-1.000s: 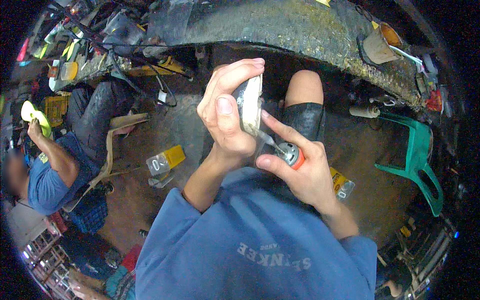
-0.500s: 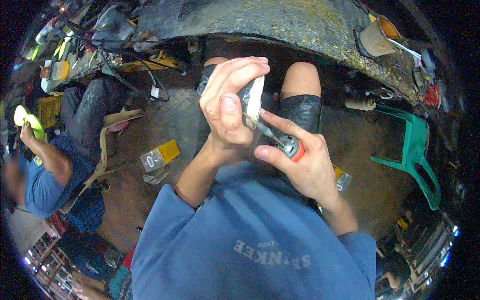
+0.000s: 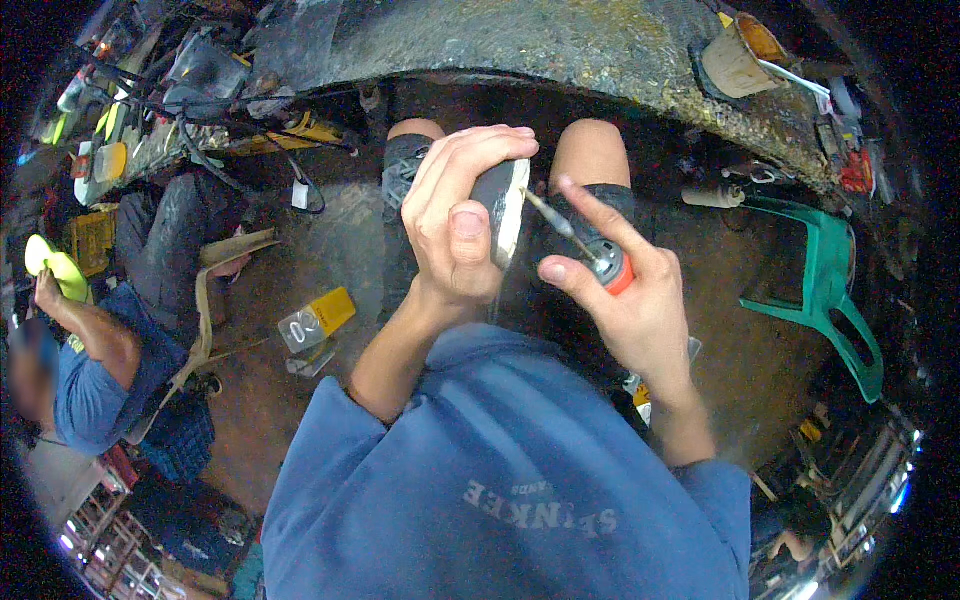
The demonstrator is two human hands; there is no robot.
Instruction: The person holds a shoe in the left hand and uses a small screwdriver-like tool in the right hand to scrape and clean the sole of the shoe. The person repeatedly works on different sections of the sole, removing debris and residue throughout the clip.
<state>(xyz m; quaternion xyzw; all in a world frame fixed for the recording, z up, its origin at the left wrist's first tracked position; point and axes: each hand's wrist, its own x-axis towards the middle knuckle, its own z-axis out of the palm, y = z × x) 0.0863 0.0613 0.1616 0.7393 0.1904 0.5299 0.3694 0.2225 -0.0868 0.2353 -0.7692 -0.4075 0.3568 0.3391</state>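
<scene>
My left hand (image 3: 452, 215) is wrapped round a dark, curved piece (image 3: 508, 210) with a white edge, possibly a shoe sole. Its thumb lies across the near side, and the fingers hide much of the piece. In my right hand (image 3: 630, 290) is a small rotary tool (image 3: 608, 264) with a vented silver end and an orange-red collar. A thin shaft runs from the tool up to the left, its tip close to the white edge; whether they touch I cannot tell. My right index finger points forward along the tool.
Beyond my knees stretches a worn, speckled bench (image 3: 470, 45) with a stained bucket (image 3: 740, 58) at right. A green plastic chair (image 3: 815, 255) stands to the right. On the floor at left lies a yellow-and-clear package (image 3: 318, 320). Farther left sits another person (image 3: 105, 350) holding a yellow-green item (image 3: 58, 268).
The rotary tool and my right hand have shifted slightly right, and the shaft has swung toward the upper part of the white edge. My left hand keeps its hold, the piece turned slightly.
</scene>
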